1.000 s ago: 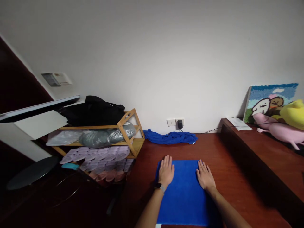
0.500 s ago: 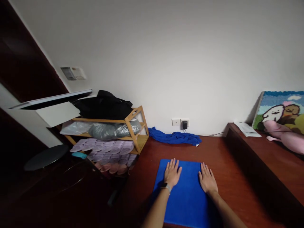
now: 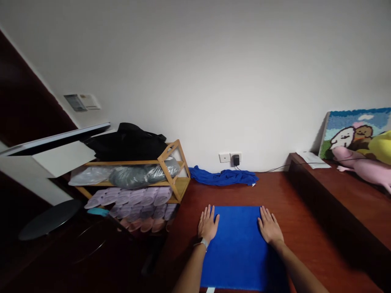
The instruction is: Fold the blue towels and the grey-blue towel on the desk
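A flat blue cloth (image 3: 236, 246) lies spread on the reddish-brown wooden table (image 3: 275, 190), smooth and roughly square. My left hand (image 3: 208, 224) rests flat over its far left corner, fingers stretched out and pointing away from me; a watch with a pale band is on that wrist. Over the far right edge my right hand (image 3: 270, 226) lies flat too, fingers extended. Neither hand grips anything. Behind the spread cloth, a crumpled blue cloth (image 3: 224, 177) with a small white tag lies along the wall. A small white strip (image 3: 210, 290) shows at the near edge of the spread cloth.
To the left stands a wooden rack (image 3: 174, 169) with a black bag (image 3: 130, 142), plastic-wrapped items and several lilac slippers (image 3: 149, 195). A black plug (image 3: 236, 160) sits in the wall socket. On a raised ledge at right lie a pink plush toy (image 3: 363, 167) and a dog picture (image 3: 351, 130).
My left hand has slid left, from on the spread cloth to its left edge. My right hand stays flat at the right edge. The view has tilted slightly.
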`<act>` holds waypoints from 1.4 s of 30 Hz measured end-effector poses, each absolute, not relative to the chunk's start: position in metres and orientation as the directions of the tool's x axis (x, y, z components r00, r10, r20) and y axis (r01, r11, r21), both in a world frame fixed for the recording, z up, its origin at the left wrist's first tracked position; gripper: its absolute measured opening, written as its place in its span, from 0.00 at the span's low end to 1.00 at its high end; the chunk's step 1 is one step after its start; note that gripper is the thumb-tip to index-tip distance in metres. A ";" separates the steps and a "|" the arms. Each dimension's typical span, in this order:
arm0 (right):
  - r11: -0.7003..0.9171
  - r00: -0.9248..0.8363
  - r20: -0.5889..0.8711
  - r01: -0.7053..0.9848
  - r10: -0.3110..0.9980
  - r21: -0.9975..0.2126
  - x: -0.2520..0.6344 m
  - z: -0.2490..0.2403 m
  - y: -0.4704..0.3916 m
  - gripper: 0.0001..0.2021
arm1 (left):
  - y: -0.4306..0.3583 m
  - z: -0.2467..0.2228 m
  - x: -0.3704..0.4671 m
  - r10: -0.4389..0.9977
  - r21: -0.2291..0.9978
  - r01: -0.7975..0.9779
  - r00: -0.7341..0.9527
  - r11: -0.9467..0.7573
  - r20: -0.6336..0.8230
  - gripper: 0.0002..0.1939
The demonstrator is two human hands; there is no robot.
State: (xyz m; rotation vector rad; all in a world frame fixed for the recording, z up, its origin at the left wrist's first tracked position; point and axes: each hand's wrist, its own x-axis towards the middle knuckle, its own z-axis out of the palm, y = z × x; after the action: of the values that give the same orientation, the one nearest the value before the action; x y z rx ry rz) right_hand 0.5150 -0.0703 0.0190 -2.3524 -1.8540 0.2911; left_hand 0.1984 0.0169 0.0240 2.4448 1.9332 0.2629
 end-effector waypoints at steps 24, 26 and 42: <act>-0.172 0.157 -0.086 0.961 0.984 -0.215 0.519 0.018 -0.068 0.33 | -0.034 0.024 0.389 0.762 0.222 0.730 0.633 -0.647 0.138 0.33; -0.177 0.162 -0.086 0.960 0.983 -0.218 0.519 0.019 -0.068 0.33 | -0.034 0.018 0.391 0.773 0.239 0.737 0.623 -0.632 0.124 0.33; -0.245 0.230 -0.090 0.941 0.969 -0.232 0.514 0.026 -0.071 0.34 | 0.023 0.026 0.193 0.953 0.131 0.946 0.285 -0.297 0.102 0.37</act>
State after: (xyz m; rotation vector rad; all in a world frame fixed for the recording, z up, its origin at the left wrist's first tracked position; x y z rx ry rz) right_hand 0.5144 -0.0710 0.0263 -2.3604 -1.8449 0.3257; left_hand 0.1933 0.0227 0.0265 2.4823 1.8350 0.2480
